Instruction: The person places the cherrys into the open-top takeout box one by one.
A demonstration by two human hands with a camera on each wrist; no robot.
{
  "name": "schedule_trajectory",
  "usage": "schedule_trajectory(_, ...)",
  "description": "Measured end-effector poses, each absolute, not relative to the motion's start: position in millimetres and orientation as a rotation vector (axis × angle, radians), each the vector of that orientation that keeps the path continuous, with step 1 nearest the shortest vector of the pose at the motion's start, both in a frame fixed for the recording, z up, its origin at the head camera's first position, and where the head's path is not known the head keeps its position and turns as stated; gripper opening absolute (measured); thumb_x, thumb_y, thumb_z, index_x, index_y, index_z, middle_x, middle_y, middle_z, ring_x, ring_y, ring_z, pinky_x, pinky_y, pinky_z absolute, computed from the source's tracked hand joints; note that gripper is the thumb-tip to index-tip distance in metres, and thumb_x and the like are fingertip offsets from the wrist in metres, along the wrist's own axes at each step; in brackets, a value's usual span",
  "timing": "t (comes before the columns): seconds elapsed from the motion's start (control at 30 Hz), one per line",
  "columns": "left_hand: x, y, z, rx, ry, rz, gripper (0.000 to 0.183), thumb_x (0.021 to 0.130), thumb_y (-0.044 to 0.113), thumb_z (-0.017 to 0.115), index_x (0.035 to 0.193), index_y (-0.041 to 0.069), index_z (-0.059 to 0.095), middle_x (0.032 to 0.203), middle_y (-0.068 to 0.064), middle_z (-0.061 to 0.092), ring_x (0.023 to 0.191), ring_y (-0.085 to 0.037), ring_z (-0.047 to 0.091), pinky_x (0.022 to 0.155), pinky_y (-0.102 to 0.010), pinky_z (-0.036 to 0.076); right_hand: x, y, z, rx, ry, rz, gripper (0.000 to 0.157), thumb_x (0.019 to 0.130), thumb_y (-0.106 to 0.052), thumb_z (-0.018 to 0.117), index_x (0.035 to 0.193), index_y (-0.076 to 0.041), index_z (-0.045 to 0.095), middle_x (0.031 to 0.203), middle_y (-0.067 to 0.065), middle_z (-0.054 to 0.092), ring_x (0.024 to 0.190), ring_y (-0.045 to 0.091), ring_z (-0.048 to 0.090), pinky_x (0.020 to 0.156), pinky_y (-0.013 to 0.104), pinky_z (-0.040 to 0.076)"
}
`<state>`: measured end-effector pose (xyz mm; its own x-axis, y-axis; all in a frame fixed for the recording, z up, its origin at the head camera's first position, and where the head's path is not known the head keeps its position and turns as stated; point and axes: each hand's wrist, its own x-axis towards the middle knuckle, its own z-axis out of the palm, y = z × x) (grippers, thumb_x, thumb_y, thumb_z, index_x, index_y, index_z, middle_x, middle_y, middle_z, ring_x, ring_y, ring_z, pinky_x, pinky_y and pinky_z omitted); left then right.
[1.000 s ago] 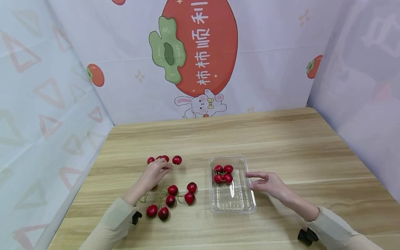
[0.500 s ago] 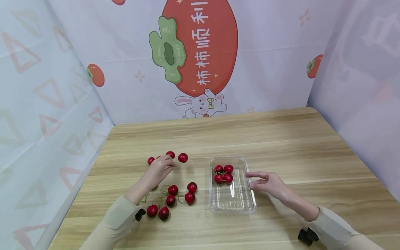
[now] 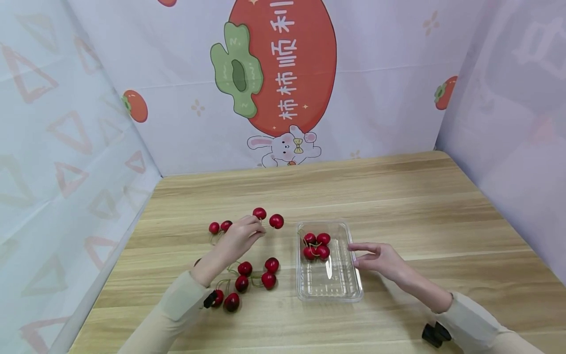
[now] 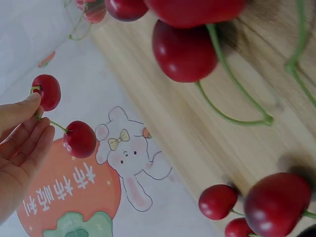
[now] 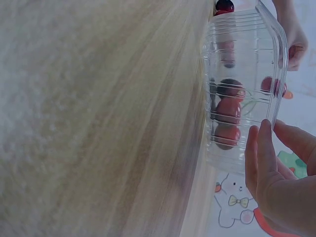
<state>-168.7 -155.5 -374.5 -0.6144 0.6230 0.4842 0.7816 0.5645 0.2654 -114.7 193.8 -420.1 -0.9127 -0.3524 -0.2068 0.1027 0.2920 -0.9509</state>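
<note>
My left hand (image 3: 239,241) pinches the green stems of a pair of red cherries (image 4: 80,139) between thumb and fingertips. Both fruits hang beyond the fingertips, over the table left of a clear plastic container (image 3: 329,298). Several cherries lie inside that container, bunched toward its back left. My right hand (image 3: 382,260) rests at the container's right rim, its thumb and fingers extended and the fingertips touching the edge. In the right wrist view, those fingers (image 5: 265,148) lie along the outer wall, near the top.
Several loose cherries (image 3: 272,265) with stems lie on the wooden table (image 3: 398,196) in front of my left forearm and left of the container. Two more cherries (image 3: 214,227) sit farther back left. Printed cloth walls (image 3: 376,98) enclose the back and sides.
My left hand has moved right, carrying the cherry pair toward the container and uncovering two cherries behind it. The right hand and container stay in place.
</note>
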Motion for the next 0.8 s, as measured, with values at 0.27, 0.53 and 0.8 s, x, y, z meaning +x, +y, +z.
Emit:
schedule_trajectory(0.27,-169.2,-139.5,-368.3,-1.233,-2.423,-0.662,0.010,0.073,-0.004,0.067,0.079,0.003,0.066,0.082,-0.003,0.061,0.079,-0.014,0.056,0.071,-0.017,0.048,-114.9,194.3,-420.9,-0.237,2.175,-1.670,0.053,0.081,-0.019,0.063,0.125,0.006,0.045,0.106,0.021,0.060,0.093,0.023,0.061,0.085,0.037,0.046)
schedule_trajectory(0.53,-171.7,-120.7,-368.9,-1.339,-2.347,-0.713,0.009,0.071,-0.005,0.068,0.076,0.001,0.065,0.079,-0.004,0.060,0.077,-0.015,0.056,0.069,-0.016,0.048,-115.5,194.8,-421.9,-0.234,2.158,-1.682,0.053,0.081,-0.019,0.064,0.124,0.006,0.045,0.104,0.021,0.061,0.093,0.021,0.061,0.083,0.033,0.047)
schedule_trajectory(0.8,-170.7,-106.4,-370.4,-1.412,-2.354,-0.726,0.001,0.077,-0.001,0.064,0.077,-0.002,0.065,0.079,-0.006,0.059,0.077,-0.015,0.056,0.069,-0.015,0.047,-115.6,195.0,-422.8,-0.246,2.163,-1.680,0.053,0.082,-0.019,0.063,0.124,0.007,0.045,0.105,0.022,0.060,0.093,0.021,0.061,0.084,0.034,0.046)
